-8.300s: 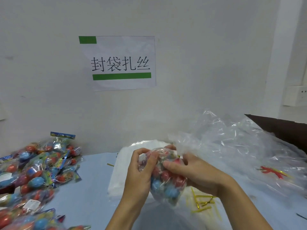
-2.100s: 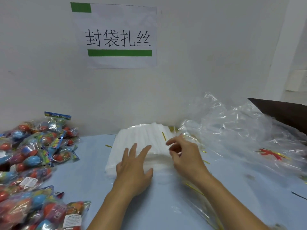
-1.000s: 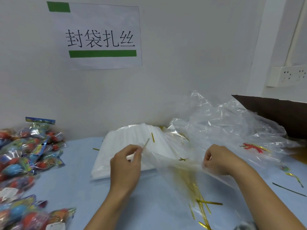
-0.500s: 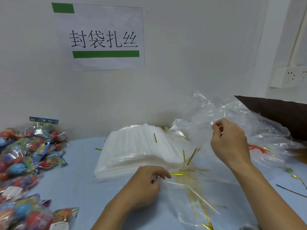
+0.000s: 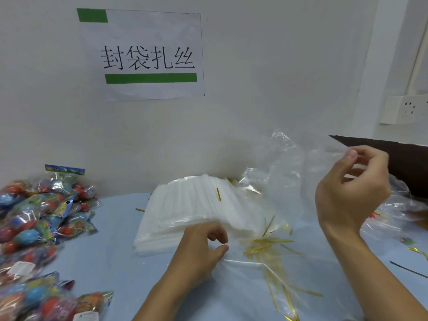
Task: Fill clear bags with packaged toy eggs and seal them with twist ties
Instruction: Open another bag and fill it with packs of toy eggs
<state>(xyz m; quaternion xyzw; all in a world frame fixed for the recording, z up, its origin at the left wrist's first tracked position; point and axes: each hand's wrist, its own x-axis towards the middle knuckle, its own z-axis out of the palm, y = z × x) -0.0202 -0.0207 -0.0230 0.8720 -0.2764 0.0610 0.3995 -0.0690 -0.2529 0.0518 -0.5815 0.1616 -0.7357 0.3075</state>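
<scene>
One clear bag [image 5: 287, 200] is stretched between my hands over the blue table [image 5: 115, 258]. My left hand [image 5: 201, 249] is low on the table and pinches the bag's near edge. Raised at the right, my right hand [image 5: 352, 188] pinches the bag's far edge with curled fingers. A white stack of flat clear bags [image 5: 192, 209] lies just behind my left hand. Gold twist ties [image 5: 266, 243] are scattered on the table under the stretched bag. Packaged toy eggs [image 5: 41, 218] are heaped at the left.
A large crumpled clear plastic sheet [image 5: 393, 218] lies at the right in front of a dark brown box [image 5: 407, 163]. A paper sign [image 5: 148, 56] hangs on the wall and a wall socket [image 5: 405, 110] is at the right.
My right hand has lifted the bag's edge higher and farther right, stretching the bag. My left hand stays low, holding the near edge by the stack.
</scene>
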